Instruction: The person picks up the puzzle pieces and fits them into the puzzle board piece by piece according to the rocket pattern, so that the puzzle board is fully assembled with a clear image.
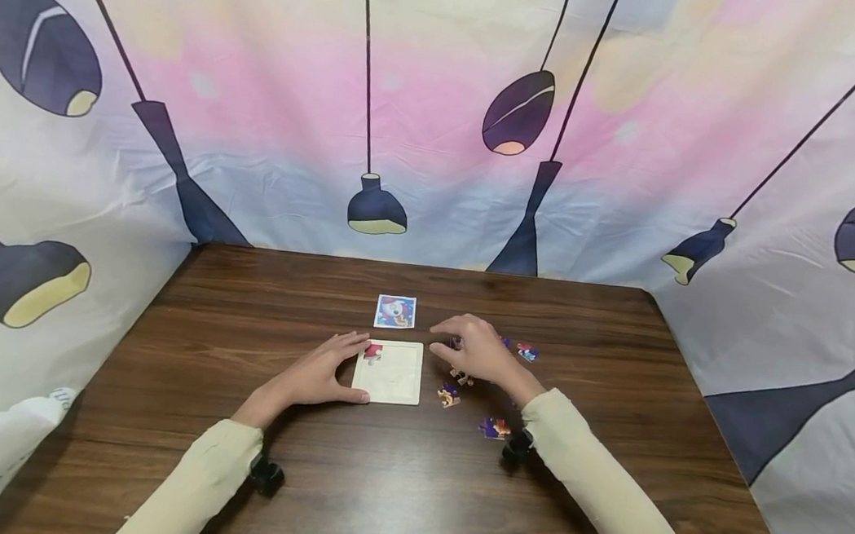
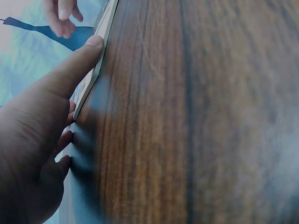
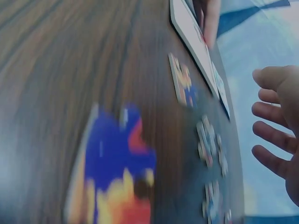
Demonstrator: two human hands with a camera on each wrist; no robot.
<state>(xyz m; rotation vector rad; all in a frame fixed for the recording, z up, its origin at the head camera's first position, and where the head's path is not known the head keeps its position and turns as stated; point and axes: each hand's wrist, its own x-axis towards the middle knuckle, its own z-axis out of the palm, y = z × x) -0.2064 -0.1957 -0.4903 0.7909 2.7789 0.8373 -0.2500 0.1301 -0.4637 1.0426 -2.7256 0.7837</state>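
The puzzle tray (image 1: 390,372) lies flat at the middle of the worktop (image 1: 249,305), one red piece (image 1: 373,350) already seated in its far left corner. The left hand (image 1: 318,375) steadies the tray, thumb against the near left edge and fingers at the far left corner. The right hand (image 1: 475,350) hovers with a released grip, fingers loosely spread, over loose pieces (image 1: 451,395) scattered just right of the tray. A sound pick would, I think, pinch one piece by its edges and carry it low across. The reference picture (image 1: 395,312) lies beyond the tray; open wood lies near and left.
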